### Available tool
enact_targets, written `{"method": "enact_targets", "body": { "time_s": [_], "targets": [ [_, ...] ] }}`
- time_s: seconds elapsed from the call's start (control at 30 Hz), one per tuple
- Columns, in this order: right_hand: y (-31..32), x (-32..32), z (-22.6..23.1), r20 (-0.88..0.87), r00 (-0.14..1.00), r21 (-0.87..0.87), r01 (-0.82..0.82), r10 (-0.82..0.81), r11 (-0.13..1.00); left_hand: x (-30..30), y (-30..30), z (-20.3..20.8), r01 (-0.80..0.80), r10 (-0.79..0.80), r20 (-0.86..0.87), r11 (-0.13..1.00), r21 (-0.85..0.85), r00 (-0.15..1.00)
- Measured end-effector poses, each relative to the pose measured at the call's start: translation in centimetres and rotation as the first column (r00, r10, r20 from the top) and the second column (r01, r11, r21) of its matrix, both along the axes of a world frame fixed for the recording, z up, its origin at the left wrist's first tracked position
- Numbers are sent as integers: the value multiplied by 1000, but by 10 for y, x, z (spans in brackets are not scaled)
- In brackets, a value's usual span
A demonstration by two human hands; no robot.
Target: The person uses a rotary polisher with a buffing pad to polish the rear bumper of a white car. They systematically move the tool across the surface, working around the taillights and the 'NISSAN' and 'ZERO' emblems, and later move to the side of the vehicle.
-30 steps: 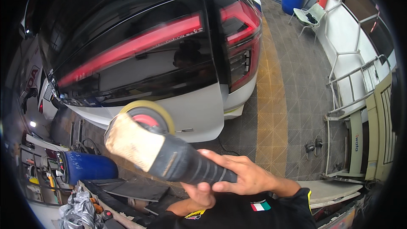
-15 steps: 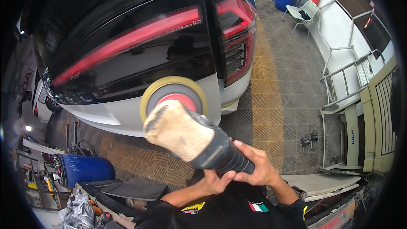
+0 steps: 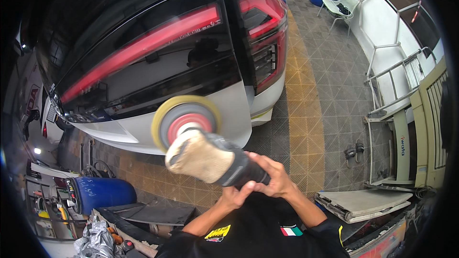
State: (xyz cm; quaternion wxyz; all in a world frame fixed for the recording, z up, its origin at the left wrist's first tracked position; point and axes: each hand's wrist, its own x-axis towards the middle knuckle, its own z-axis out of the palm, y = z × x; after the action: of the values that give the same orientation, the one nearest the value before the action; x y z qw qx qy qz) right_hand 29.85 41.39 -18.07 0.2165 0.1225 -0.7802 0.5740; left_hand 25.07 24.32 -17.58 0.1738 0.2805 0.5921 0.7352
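I hold a power polisher [image 3: 205, 155] with both hands in front of a car's rear. Its body is black, with a cream cloth cover over the head, and a round yellow-rimmed pad [image 3: 161, 123] sits on a red and grey backing. My right hand [image 3: 273, 177] wraps the rear grip. Lower down, my left hand [image 3: 238, 195] grips the underside, its fingers mostly hidden. The pad overlaps the silver lower panel [image 3: 228, 110] below the glossy black tailgate [image 3: 167, 74]; whether it touches, I cannot tell. A red tail light [image 3: 263, 19] is right of the tailgate.
A blue drum [image 3: 106, 195] lies at the lower left, near crumpled silver sheeting [image 3: 95, 241]. To the right are a metal frame [image 3: 392, 83], a greenish slatted unit [image 3: 428, 129] and sandals [image 3: 355, 153] on the tiled floor. A chair [image 3: 340, 5] stands far right.
The polisher has shifted a little left and down against the car, both hands still on it. Its pad has tilted, showing more of the red backing. The whole view has also shifted slightly.
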Motion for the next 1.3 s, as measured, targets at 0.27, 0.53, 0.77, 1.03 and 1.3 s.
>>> {"method": "enact_targets", "body": {
  "time_s": [0.27,0.53,0.77,1.03,1.3],
  "targets": [
    [-3,-16,-9,-53,999,160,-1,9,987,-5,6,-7,-204,202,42,978,41,978],
    [18,36,-50,-59,942,72,334,-330,940,-4,47,-8,130,-132,-43,991,-44,990],
    [20,41,-69,15,922,-92,387,-387,918,-16,70,-11,165,-191,-188,976,-145,963],
    [-9,-4,-18,-107,985,71,147,-139,987,-8,6,5,-82,78,-66,995,-62,995],
    [-27,-48,18,-35,997,186,-61,68,981,-26,-16,7,-282,264,107,931,232,959]
  ]
}}
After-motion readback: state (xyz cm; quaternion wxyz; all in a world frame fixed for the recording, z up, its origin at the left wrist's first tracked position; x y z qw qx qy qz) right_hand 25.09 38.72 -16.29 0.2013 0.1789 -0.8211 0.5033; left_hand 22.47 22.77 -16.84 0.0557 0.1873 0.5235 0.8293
